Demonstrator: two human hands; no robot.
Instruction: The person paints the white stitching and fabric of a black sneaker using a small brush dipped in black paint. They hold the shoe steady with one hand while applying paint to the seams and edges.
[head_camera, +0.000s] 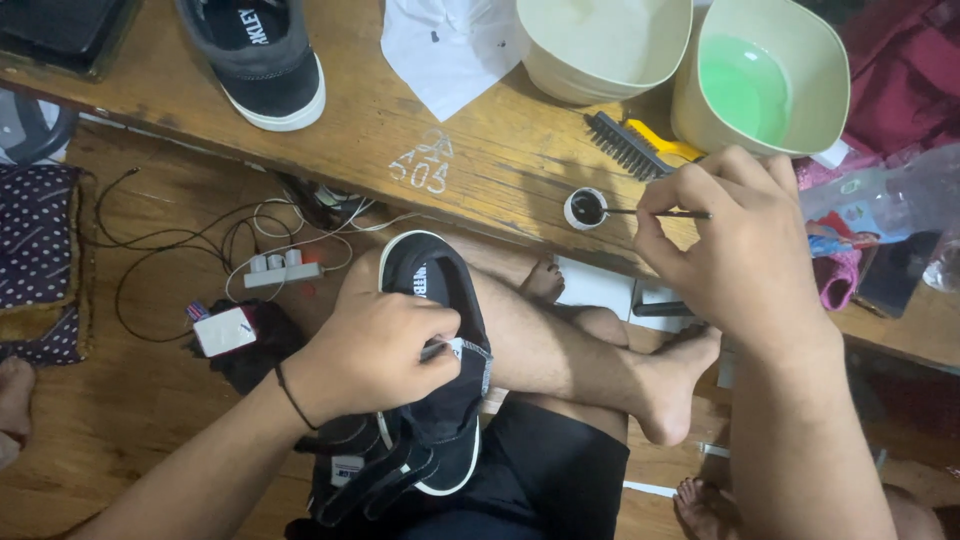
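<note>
Your left hand (375, 355) grips the black shoe (440, 350) that rests on your lap. Your right hand (735, 245) pinches a thin brush (655, 212), and its tip sits in the small pot (585, 208) on the tabletop (480, 150), near the green bowl (760, 75).

Single head-worn view, looking steeply down and close over the person's lap and crossed legs; low wooden table (480, 150) spans the top, floor (150, 400) at left. No second view.
</note>
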